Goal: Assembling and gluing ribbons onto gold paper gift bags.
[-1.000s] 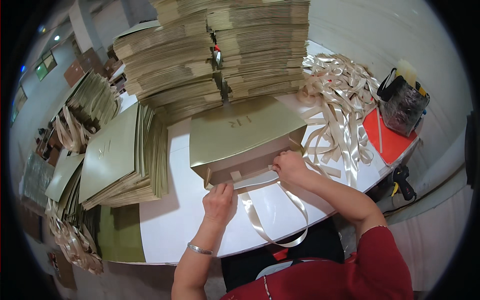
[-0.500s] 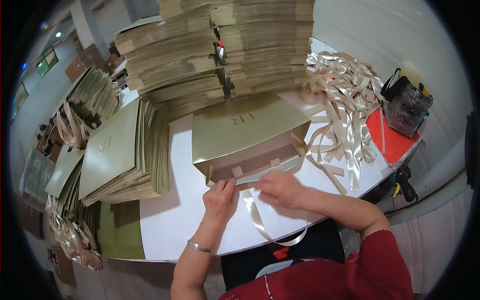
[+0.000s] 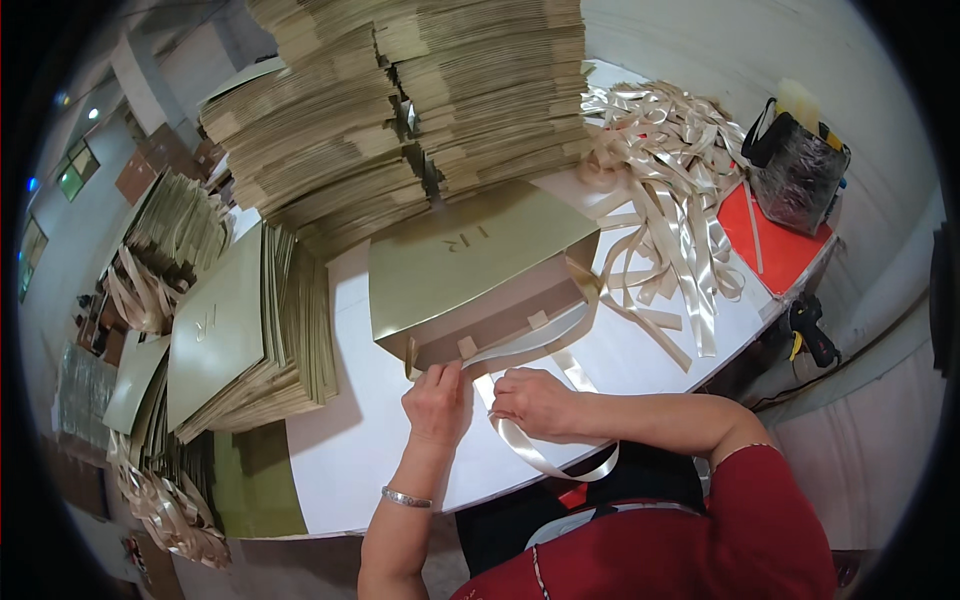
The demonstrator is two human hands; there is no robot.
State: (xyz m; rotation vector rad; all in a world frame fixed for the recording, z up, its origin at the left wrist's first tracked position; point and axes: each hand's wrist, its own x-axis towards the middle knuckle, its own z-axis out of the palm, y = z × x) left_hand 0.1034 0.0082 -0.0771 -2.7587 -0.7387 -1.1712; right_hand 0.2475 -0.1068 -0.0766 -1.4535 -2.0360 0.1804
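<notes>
A flat gold paper bag (image 3: 470,262) lies on the white table (image 3: 370,450), its open brown mouth toward me. My left hand (image 3: 436,403) pinches the bag's near rim at its left end. My right hand (image 3: 532,401) sits just to the right of it, fingers closed on a cream satin ribbon (image 3: 545,462). The ribbon runs from the bag's mouth, under my right hand, and loops off the table's front edge. A bracelet circles my left wrist.
Tall stacks of flat gold bags (image 3: 420,100) rise behind the bag. A lower pile of bags (image 3: 240,340) lies to the left. Loose cream ribbons (image 3: 670,190) are heaped at the right, beside a red sheet (image 3: 775,245) and a dark bag (image 3: 797,170).
My right hand has travelled left along the bag's mouth, from its right end to beside my left hand, bringing the ribbon with it. My left hand has stayed at the rim.
</notes>
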